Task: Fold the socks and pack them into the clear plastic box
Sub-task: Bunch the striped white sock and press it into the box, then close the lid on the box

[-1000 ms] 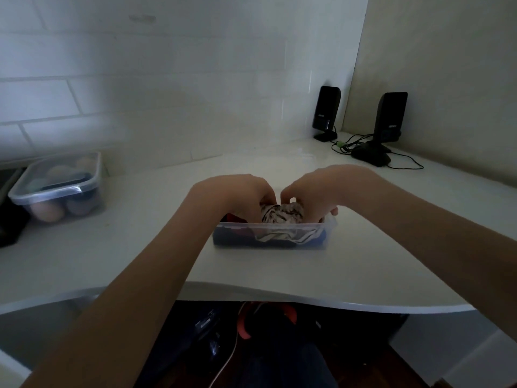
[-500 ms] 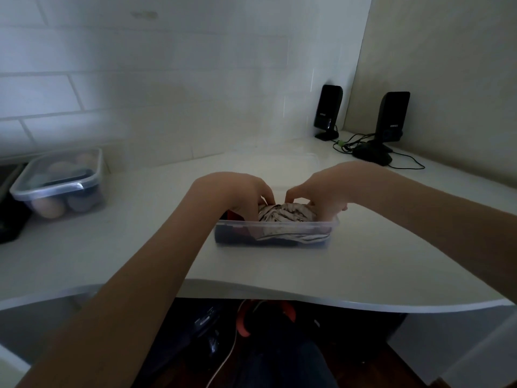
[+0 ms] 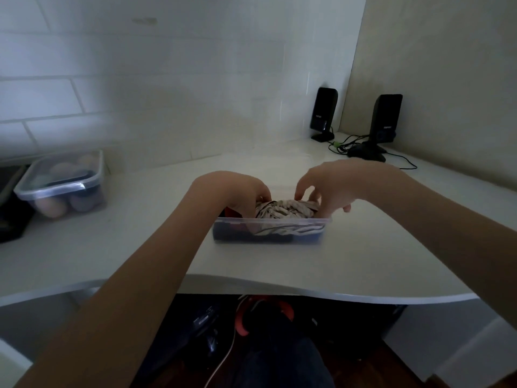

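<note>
White desk (image 3: 321, 264): curved front edge, bearing everything listed below; it lay under both hands.

Lidded container (image 3: 60, 189): clear plastic with rounded items inside, well to the left of the hands, against the tiled wall.

Clear plastic box (image 3: 268, 232): open-topped, directly beneath both hands, near the desk's front edge. Dark and red fabric showed through its left half.

Two black speakers (image 3: 324, 113), (image 3: 384, 126): upright in the far corner, beyond and to the right of the hands, cables trailing between them.

Left hand (image 3: 237, 193): fingers curled down into the left part of the box, pressed against the striped sock bundle; whether they gripped fabric could not be told, the fingertips being hidden.

Right hand (image 3: 333, 189): over the right part of the box, fingers bent, fingertips pinching the top of the bundle.

Striped sock bundle (image 3: 282, 210): grey-and-white, rolled, sitting in the box between the two hands, rising above the rim.
</note>
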A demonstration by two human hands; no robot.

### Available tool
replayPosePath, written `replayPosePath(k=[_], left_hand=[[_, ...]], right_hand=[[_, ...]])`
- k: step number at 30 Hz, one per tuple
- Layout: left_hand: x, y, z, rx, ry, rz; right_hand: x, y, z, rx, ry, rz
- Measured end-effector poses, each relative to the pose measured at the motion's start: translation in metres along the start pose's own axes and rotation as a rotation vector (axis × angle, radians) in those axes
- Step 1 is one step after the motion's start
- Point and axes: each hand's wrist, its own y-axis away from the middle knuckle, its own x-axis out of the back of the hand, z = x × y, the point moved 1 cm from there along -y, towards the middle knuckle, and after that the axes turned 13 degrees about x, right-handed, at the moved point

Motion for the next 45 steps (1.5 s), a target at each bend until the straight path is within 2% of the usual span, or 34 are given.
replayPosePath(k=[4, 8, 11, 15, 20, 23, 27, 30, 33, 35, 38, 41, 45], left_hand=[[-0.001, 0.000, -0.001, 0.011, 0.029, 0.003], [-0.004, 0.001, -0.004, 0.006, 0.085, 0.014], [-0.005, 0.001, -0.004, 0.004, 0.096, 0.011], [0.002, 0.011, -0.005, -0.042, 0.164, -0.048], [0.005, 0.027, -0.023, -0.133, 0.325, -0.059], [0.005, 0.031, -0.037, -0.123, 0.466, 0.037], [0.001, 0.031, -0.053, -0.118, 0.600, 0.299], [-0.009, 0.023, -0.064, -0.035, 0.632, 0.463], [-0.026, 0.013, -0.072, 0.097, 0.765, 0.573], [-0.038, 0.009, -0.073, 0.188, 0.877, 0.528], [-0.052, 0.005, -0.068, 0.261, 0.986, 0.375], [-0.058, 0.002, -0.061, 0.239, 1.098, 0.303], [-0.062, -0.005, -0.055, 0.147, 1.241, 0.337]], right_hand=[[-0.004, -0.014, -0.011, -0.036, 0.160, -0.148], [-0.009, -0.023, -0.014, -0.016, 0.277, -0.176], [-0.011, -0.022, -0.002, 0.005, 0.111, -0.128], [-0.009, -0.006, 0.017, 0.000, -0.287, -0.044], [-0.002, 0.015, 0.029, 0.106, -0.449, 0.018], [0.003, 0.018, 0.033, 0.130, -0.484, 0.167], [0.005, 0.010, 0.030, 0.138, -0.470, 0.368], [0.000, 0.005, 0.029, 0.121, -0.455, 0.471], [-0.010, -0.001, 0.035, 0.047, -0.450, 0.624], [-0.023, -0.004, 0.042, -0.060, -0.441, 0.679], [-0.047, -0.012, 0.044, -0.154, -0.533, 0.619], [-0.060, -0.019, 0.040, -0.171, -0.794, 0.602], [-0.063, -0.025, 0.046, -0.109, -0.869, 0.684]])
